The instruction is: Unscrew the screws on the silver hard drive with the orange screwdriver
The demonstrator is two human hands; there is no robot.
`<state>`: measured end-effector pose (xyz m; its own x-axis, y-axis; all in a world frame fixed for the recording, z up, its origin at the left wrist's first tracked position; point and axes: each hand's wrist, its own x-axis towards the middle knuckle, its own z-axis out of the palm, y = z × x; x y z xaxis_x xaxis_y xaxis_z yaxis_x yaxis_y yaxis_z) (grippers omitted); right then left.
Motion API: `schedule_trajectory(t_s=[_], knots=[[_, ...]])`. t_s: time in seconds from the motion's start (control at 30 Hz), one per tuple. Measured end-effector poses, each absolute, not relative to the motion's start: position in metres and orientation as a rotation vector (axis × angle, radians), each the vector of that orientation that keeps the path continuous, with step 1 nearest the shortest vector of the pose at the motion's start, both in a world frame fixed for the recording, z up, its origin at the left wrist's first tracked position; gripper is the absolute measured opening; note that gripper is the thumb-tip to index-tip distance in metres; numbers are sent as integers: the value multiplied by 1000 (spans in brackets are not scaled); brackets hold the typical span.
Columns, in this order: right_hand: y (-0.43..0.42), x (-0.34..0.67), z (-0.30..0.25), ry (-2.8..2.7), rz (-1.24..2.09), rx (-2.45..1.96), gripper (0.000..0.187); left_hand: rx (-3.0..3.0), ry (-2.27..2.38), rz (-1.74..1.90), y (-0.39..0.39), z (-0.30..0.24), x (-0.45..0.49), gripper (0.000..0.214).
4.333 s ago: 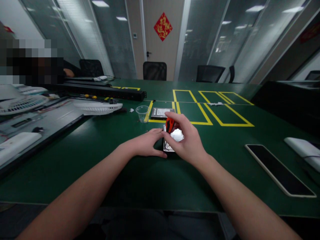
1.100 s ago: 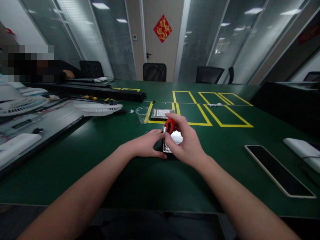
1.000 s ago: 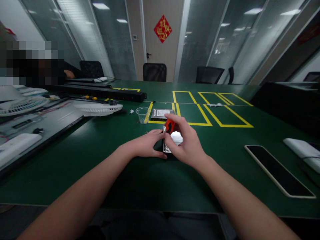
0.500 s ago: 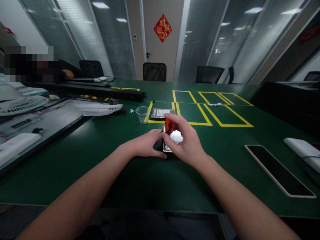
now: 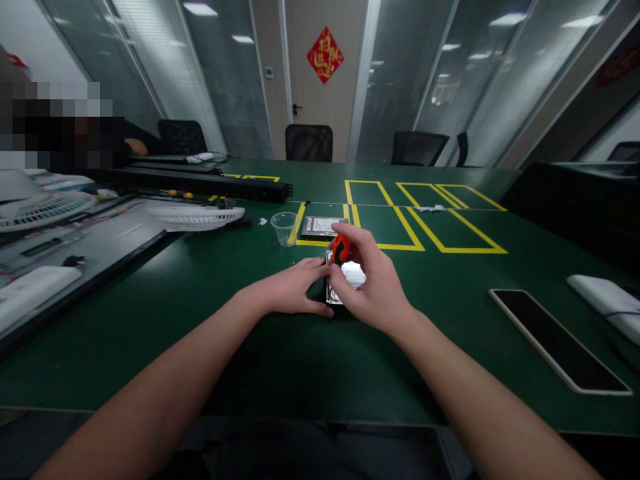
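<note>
A shiny hard drive [image 5: 353, 273] lies on the green table in front of me, partly covered by both hands. My left hand [image 5: 300, 287] grips its left side, thumb at the near corner and fingers at the far end. Over the drive, my right hand [image 5: 367, 277] is closed around the red-and-black handle of a screwdriver [image 5: 343, 247]. The screwdriver's tip is hidden by my fingers. Just beyond sits a second hard drive [image 5: 320, 226] with a white label, inside a yellow-taped outline. A clear plastic cup [image 5: 285, 229] stands to its left.
A phone [image 5: 557, 340] and a white device [image 5: 605, 307] lie at the right. White fan parts [image 5: 200, 217], a large panel [image 5: 115, 230] and a long black bar [image 5: 210, 183] occupy the left. Yellow tape outlines [image 5: 460, 252] mark the table. Another person [image 5: 137, 145] is at the far left.
The screwdriver handle has turned and tilted slightly in my right hand, whose fingers shifted a little to the right. My left hand and the hard drive have stayed in place.
</note>
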<state>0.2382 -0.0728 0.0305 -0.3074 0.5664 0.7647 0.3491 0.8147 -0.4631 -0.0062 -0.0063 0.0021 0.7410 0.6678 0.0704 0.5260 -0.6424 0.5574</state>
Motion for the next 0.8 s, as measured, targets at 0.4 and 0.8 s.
schedule_trajectory(t_s=[0.4, 0.8], knots=[[-71, 237, 30, -1923, 232, -682, 75, 2433, 894, 365, -6, 3, -6, 86], [-70, 238, 31, -1935, 211, -635, 64, 2400, 970, 326, -6, 0, -8, 96]])
